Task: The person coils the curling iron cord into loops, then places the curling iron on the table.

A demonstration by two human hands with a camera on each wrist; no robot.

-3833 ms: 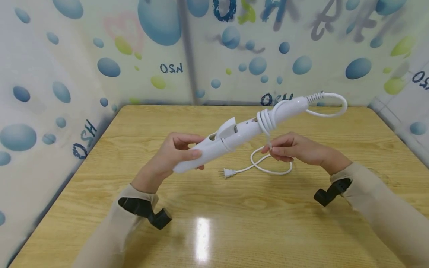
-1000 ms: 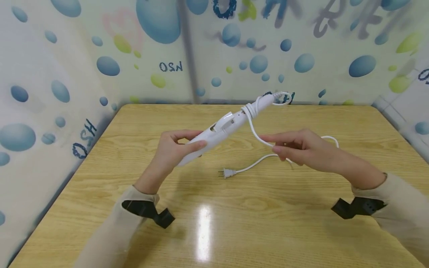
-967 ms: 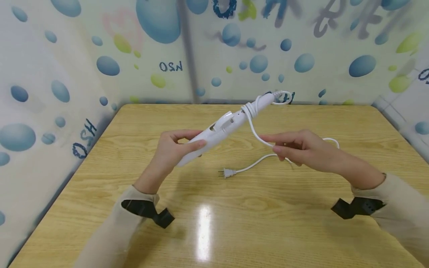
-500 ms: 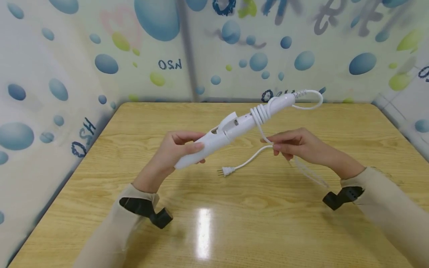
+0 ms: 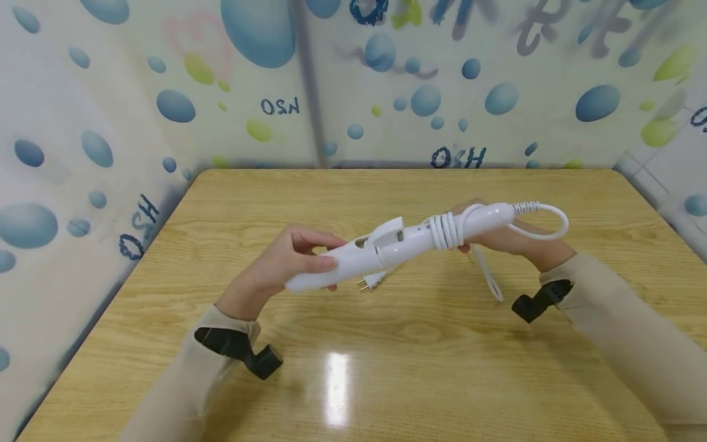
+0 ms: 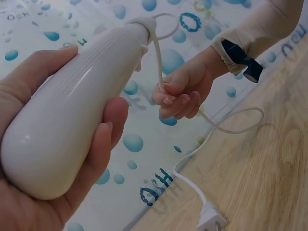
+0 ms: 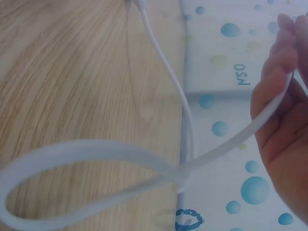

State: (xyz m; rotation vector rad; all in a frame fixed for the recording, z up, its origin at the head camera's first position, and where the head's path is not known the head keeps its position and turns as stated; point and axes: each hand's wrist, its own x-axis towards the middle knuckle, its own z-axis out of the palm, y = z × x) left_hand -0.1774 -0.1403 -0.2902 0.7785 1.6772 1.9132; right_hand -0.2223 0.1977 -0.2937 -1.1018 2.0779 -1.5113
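Note:
My left hand (image 5: pixel 276 264) grips the wide end of a white wand-shaped curling iron (image 5: pixel 359 260) with a raised flap on top. Held above the table, the iron lies nearly level across the head view. Several turns of its white power cord (image 5: pixel 446 231) are wrapped round the narrower handle. My right hand (image 5: pixel 499 242) is partly hidden behind that handle. In the left wrist view, the right hand (image 6: pixel 185 89) pinches the cord between thumb and fingers. A free loop of cord (image 7: pixel 86 149) hangs below it in the right wrist view.
The two-pin plug (image 5: pixel 373 280) lies on the wooden table (image 5: pixel 420 368), partly behind the iron. Printed walls (image 5: pixel 386 92) with blue and green dots stand along the table's back and left sides. A black wrist camera (image 5: pixel 541 301) sits on the right sleeve.
The right hand has moved from in front of the iron to behind its handle, bringing the cord along. The handle end has swung down towards level. The left hand keeps its grip.

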